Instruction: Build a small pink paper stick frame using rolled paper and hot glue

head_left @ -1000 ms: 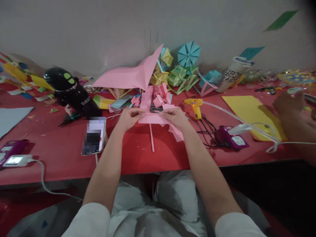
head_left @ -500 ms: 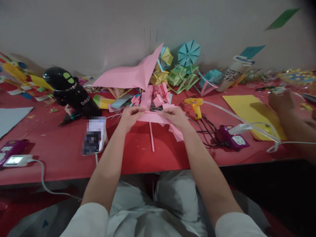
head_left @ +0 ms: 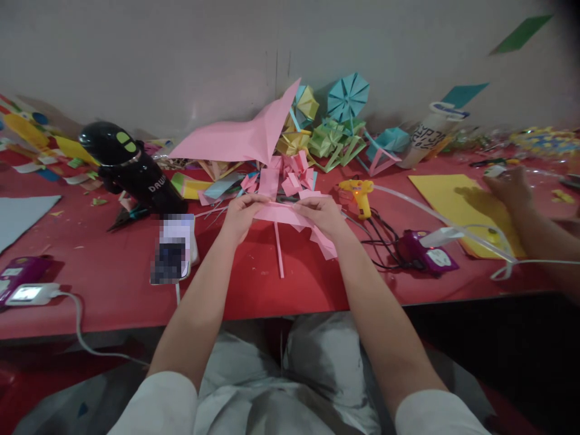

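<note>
A strip of pink paper (head_left: 280, 212) is stretched level between my two hands, just above the red table. My left hand (head_left: 243, 212) pinches its left end between thumb and fingers. At the other end my right hand (head_left: 321, 212) pinches it the same way. Below the strip, a thin pink paper stick (head_left: 279, 251) lies pointing toward me. Folded pink paper pieces (head_left: 296, 172) are heaped just beyond my hands, and more pink pieces (head_left: 322, 244) lie partly under my right hand.
A yellow glue gun (head_left: 360, 196) and a purple power socket (head_left: 426, 251) with cables are on the right. A phone (head_left: 174, 251) and a black bottle (head_left: 136, 172) stand left. Paper umbrellas (head_left: 348, 96) line the wall. Another person's hand (head_left: 512, 187) is beside yellow paper (head_left: 446, 199).
My hands keep their pinch on the pink strip and have hardly moved. At the far right, the other person's hand has shifted slightly.
</note>
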